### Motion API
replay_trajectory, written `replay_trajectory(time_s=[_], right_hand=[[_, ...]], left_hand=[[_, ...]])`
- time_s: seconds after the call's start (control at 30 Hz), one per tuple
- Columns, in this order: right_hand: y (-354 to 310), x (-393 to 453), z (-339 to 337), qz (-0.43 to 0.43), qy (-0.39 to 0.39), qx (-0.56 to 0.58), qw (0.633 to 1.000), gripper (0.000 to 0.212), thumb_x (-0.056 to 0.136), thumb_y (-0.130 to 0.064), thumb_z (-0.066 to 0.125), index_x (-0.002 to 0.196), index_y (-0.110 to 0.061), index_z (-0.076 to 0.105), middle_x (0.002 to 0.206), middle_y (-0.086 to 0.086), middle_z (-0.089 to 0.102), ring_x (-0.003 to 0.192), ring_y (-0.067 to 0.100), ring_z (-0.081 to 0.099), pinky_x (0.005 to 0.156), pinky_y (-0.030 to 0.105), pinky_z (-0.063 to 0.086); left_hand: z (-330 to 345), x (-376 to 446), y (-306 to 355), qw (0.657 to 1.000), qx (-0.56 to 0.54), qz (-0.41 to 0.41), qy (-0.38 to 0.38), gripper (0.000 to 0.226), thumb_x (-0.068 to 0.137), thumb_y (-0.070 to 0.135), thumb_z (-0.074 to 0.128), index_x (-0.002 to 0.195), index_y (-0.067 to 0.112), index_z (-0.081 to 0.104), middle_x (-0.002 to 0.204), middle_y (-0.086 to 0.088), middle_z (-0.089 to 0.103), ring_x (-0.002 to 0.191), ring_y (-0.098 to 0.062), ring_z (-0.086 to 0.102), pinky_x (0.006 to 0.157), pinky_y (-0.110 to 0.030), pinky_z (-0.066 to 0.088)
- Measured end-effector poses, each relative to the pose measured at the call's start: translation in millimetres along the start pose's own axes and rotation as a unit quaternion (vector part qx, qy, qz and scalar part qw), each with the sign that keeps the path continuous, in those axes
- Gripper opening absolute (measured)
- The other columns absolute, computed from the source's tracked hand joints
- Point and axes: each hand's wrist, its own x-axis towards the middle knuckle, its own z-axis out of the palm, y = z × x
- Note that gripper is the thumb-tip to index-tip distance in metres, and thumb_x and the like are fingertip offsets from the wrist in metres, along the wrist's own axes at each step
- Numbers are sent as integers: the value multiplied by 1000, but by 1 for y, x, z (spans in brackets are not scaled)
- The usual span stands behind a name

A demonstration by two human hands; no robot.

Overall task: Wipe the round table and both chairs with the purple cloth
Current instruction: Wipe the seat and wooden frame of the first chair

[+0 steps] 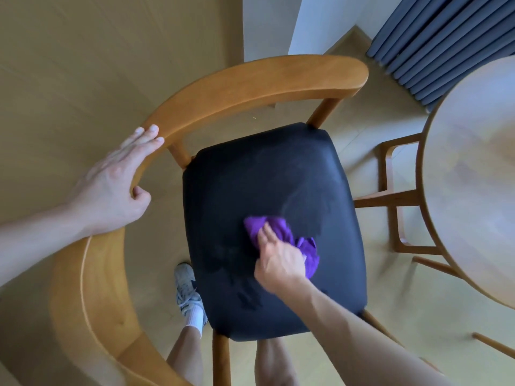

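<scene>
Your right hand (278,260) presses the bunched purple cloth (281,235) down on the black seat (250,190) of the chair (250,82), fingers curled over the cloth near the seat's middle, a little toward the front edge. Your left hand (117,185) rests on the chair's curved wooden back rail, fingers laid straight along the top and the thumb hooked under it, gripping the rail. The round table (473,176) stands just beside the chair on your right, with a second chair's frame (395,196) tucked under its edge.
</scene>
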Motion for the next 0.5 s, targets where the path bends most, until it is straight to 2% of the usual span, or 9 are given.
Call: replay_trajectory(time_s=[0.07,0.13,0.2,0.27,0.33,0.4,0.43,0.5], right_hand=[[16,-17,6,-47,-53,-36,997,52,80,-20,51,132,-24,55,154,-12,43,111,36,64,74,47,49],[33,-25,-3,-12,-63,1,998,41,73,-26,49,110,-28,67,118,-4,67,98,37,66,70,39,51],[52,-23,-24,74,-10,125,989,44,65,-31,49,102,-33,75,94,-2,74,90,30,70,73,33,55],[72,-16,-52,161,60,286,943,43,63,-29,51,96,-34,80,83,-5,76,88,21,72,76,27,53],[87,-2,-82,200,149,387,888,42,67,-26,52,98,-27,81,85,-4,75,95,23,72,83,27,51],[93,15,-104,209,241,398,860,50,69,-29,50,111,-23,77,97,3,75,103,30,69,88,30,48],[90,24,-111,201,267,376,864,55,71,-31,50,120,-21,72,107,6,75,107,32,67,90,32,48],[73,42,-111,172,264,290,904,50,78,-30,52,126,-19,63,124,9,69,113,37,63,90,38,47]], left_hand=[[-1,0,2,1000,3,-5,0,106,77,-7,62,154,52,18,169,29,11,156,3,7,116,-47,33],[0,0,2,1000,7,-13,2,107,77,-7,62,153,54,17,168,31,10,155,6,6,113,-44,33],[1,0,0,1000,7,-15,5,109,77,-8,63,154,54,18,167,33,10,155,7,6,111,-42,32],[2,-1,-2,1000,3,-14,4,109,77,-9,63,154,54,19,167,33,10,155,7,7,112,-43,30],[2,-2,-2,1000,3,-13,3,108,77,-8,63,154,55,19,167,33,11,155,7,7,114,-42,28],[1,-2,0,1000,4,-13,1,106,79,-7,62,154,54,19,167,34,10,154,8,7,115,-40,27],[0,-2,0,1000,2,-12,1,105,79,-7,62,155,52,19,167,33,10,154,8,7,116,-40,26],[1,-1,0,1000,6,-7,-1,102,80,-7,62,158,46,22,168,30,11,155,7,7,119,-38,23]])
